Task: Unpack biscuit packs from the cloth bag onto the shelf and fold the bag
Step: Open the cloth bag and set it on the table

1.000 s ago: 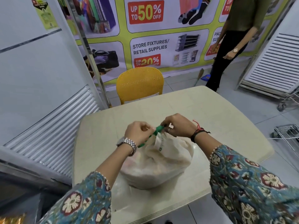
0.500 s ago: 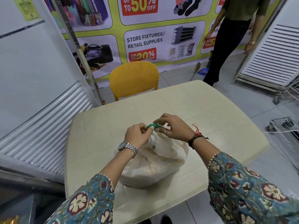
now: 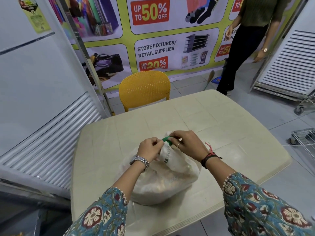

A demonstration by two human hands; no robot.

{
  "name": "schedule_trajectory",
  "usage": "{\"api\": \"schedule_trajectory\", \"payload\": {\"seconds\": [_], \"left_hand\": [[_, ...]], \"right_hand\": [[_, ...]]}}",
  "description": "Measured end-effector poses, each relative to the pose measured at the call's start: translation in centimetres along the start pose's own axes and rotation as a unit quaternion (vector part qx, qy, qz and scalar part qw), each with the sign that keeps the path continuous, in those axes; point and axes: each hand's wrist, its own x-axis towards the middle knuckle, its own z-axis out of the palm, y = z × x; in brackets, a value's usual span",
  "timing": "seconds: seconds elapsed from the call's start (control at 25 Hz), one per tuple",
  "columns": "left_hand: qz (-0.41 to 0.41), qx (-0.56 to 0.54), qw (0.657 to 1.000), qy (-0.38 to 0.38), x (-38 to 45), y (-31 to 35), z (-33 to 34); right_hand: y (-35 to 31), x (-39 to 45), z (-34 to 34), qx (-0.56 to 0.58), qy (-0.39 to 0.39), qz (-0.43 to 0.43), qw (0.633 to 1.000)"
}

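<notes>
A full, cream cloth bag [image 3: 163,183] sits near the front edge of the beige table [image 3: 221,126]. Its neck is gathered and tied with a green drawstring [image 3: 166,139]. My left hand [image 3: 150,149] pinches the string from the left, a steel watch on its wrist. My right hand [image 3: 187,143] pinches the same knot from the right, with a ring and thread bands on it. The bag's contents show only as faint shapes through the cloth.
A yellow chair [image 3: 144,90] stands at the table's far side. White louvred shelving panels [image 3: 49,137] run along the left. A person in dark trousers [image 3: 242,48] walks at the back right. Wire carts [image 3: 303,140] stand on the floor to the right.
The green string, stretched between my hands a second ago, is now bunched into a short knot between my fingertips. The person at the back has stepped to the right.
</notes>
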Motion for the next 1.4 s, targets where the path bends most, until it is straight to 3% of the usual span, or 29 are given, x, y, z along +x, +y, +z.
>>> {"api": "schedule_trajectory", "payload": {"seconds": [0.16, 0.28, 0.36, 0.48, 0.56, 0.8, 0.96, 1.04, 1.12, 1.24, 1.32, 1.4], "left_hand": [[-0.038, -0.082, 0.995, 0.047, -0.4, -0.3, 1.6], [-0.085, -0.182, 0.979, 0.036, -0.3, 0.1, 2.6], [-0.097, -0.193, 0.976, 0.027, -0.3, 0.4, 2.8], [-0.077, -0.143, 0.987, 0.018, -0.8, 0.4, 2.6], [-0.07, -0.122, 0.99, 0.018, -0.8, 0.1, 2.4], [-0.023, -0.031, 0.999, 0.018, -0.1, -0.6, 1.8], [-0.066, -0.009, 0.997, 0.044, 0.5, -1.8, 1.0], [-0.078, -0.036, 0.996, 0.018, 0.6, -2.3, 1.0], [-0.074, -0.106, 0.991, -0.022, 0.1, -1.9, 1.1], [-0.082, -0.196, 0.975, -0.062, -0.6, -1.9, 1.3], [-0.094, -0.212, 0.971, -0.062, -0.9, -2.4, 1.4], [-0.114, -0.223, 0.967, -0.049, -1.1, -2.7, 1.3]], "right_hand": [[-0.3, -0.5, 0.8, 0.036, 0.051, 0.023, 0.998], [-0.3, -0.9, 1.4, 0.121, 0.112, 0.077, 0.983], [-0.3, -1.1, 1.4, 0.151, 0.114, 0.099, 0.977], [0.1, -1.1, 0.3, 0.01, 0.04, 0.027, 0.999], [0.4, -0.7, -0.7, -0.097, 0.004, -0.052, 0.994], [0.4, 0.2, -1.1, -0.154, -0.02, -0.127, 0.98], [0.8, -0.2, -0.7, -0.088, 0.043, -0.06, 0.993], [0.9, -0.7, -0.1, 0.034, 0.063, 0.036, 0.997], [0.2, -1.1, 1.0, 0.25, 0.089, 0.175, 0.948], [-1.4, -1.0, 2.0, 0.545, 0.103, 0.348, 0.756], [-1.9, -1.0, 2.0, 0.646, 0.079, 0.383, 0.655], [-2.0, -1.1, 2.1, 0.673, 0.037, 0.38, 0.634]]}}
